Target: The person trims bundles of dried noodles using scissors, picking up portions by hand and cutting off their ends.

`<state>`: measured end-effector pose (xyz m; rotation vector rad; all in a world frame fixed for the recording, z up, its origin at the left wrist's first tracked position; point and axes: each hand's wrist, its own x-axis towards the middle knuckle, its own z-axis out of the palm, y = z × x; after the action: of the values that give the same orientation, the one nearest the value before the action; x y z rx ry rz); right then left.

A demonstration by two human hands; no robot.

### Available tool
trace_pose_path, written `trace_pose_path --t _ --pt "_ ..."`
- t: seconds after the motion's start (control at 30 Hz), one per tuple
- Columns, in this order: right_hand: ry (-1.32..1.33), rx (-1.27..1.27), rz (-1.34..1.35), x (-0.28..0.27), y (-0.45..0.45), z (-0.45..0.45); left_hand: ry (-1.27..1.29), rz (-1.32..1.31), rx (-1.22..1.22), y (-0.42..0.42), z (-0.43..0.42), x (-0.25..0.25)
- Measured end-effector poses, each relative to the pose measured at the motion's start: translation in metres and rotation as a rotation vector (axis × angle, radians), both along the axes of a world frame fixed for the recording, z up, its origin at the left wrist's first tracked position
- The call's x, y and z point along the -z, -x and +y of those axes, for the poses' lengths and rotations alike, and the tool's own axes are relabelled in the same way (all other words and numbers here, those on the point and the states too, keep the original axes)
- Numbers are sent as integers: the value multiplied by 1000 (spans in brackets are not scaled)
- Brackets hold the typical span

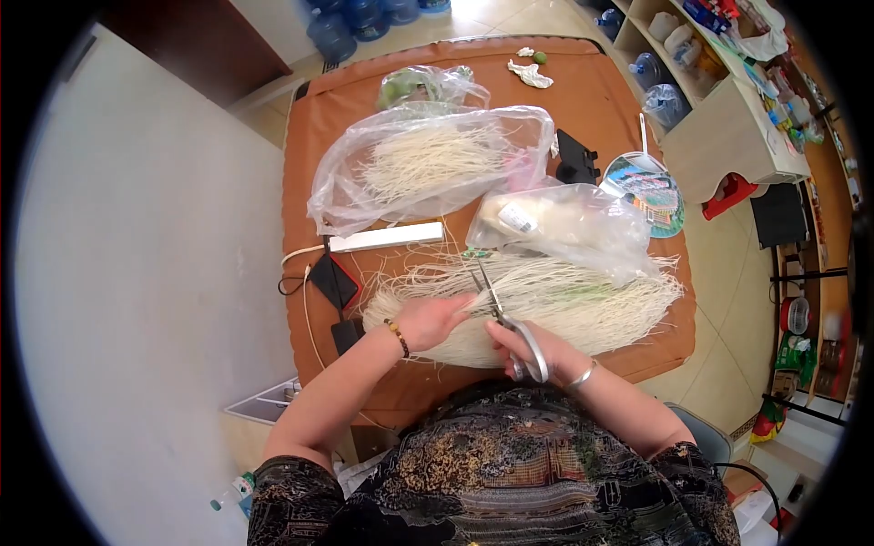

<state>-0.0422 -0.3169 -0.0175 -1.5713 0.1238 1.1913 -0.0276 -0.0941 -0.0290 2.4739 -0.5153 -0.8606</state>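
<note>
A single camera rides on the person's head, looking from above the near side of the brown table [583, 86], forward and steeply down. It sits close enough that the patterned shirt [510, 455] looms at the table's near edge, with the left hand [432, 321] and right hand [523, 344] above the table. The very wide, dark-cornered view reaches blue bottles [367, 20] beyond the table, a pale wall [137, 237] left of it and a cabinet [728, 132] right of it.
</note>
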Motion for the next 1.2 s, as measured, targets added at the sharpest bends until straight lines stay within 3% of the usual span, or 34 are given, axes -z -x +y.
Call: trace_pose_path --t 0.1,0.17,0.37,0.5,0.6,0.67,0.8,0.87,0.9,1.0,1.2 --pt "1 81 73 -2 1 1 -42 32 24 -4 3 -3" --pt "26 -35 -20 3 4 -4 6 -30 42 -3 11 11" --pt "163 -67 -31 -10 3 -4 -18 -22 42 -8 13 5" --pt "112 -98 -131 -4 11 -14 51 -113 26 -4 20 11" --pt "56 -17 -49 3 14 -21 99 -129 -31 -5 24 12" --pt "25 129 96 3 10 -23 26 -100 117 -7 20 2" --pt "-46 -87 -54 -1 6 -26 -42 -140 204 -4 18 -17" --pt "-93 -123 -67 4 8 -34 538 -234 -98 -1 35 -20" --pt "-134 -166 -79 6 10 -36 723 -76 -415 3 40 -25" --pt "-182 -137 3 4 8 -40 1268 307 -709 -12 66 -30" --pt "-241 -165 79 2 -4 -18 1236 529 -789 -15 68 -38"
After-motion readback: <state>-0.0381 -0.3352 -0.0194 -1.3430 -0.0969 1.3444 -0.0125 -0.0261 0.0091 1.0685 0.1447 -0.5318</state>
